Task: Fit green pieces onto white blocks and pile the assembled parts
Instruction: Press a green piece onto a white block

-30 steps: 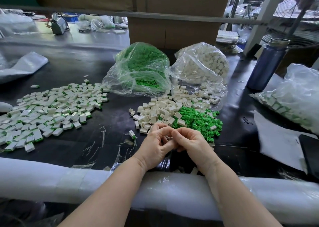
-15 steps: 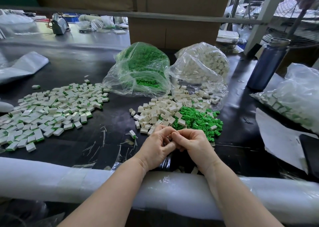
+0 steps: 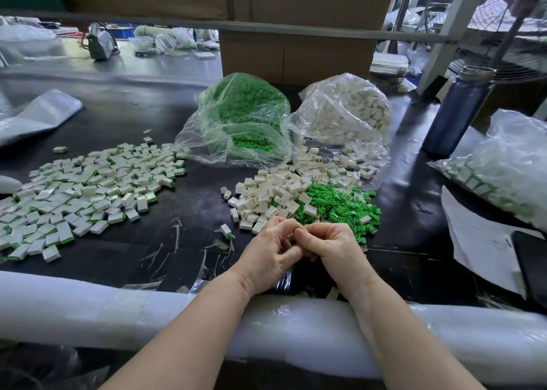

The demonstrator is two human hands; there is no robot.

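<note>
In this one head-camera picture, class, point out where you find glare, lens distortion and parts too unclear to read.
Head view: glare streaks the black table and whitens the green-piece bag and white-block bag; the wide lens bends the foam roll along the near edge and tilts the blue bottle; far shelves are soft; whatever the left hand and right hand hold between curled fingers is hidden.

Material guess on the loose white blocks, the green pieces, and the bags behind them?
White blocks: likely moulded plastic, matt off-white, with crisp edges and uniform shape.
Green pieces: also look like moulded plastic, evenly bright green with a slight sheen.
Green bag and white bag: thin clear plastic film, crinkled, with glossy highlights and contents showing through.
</note>
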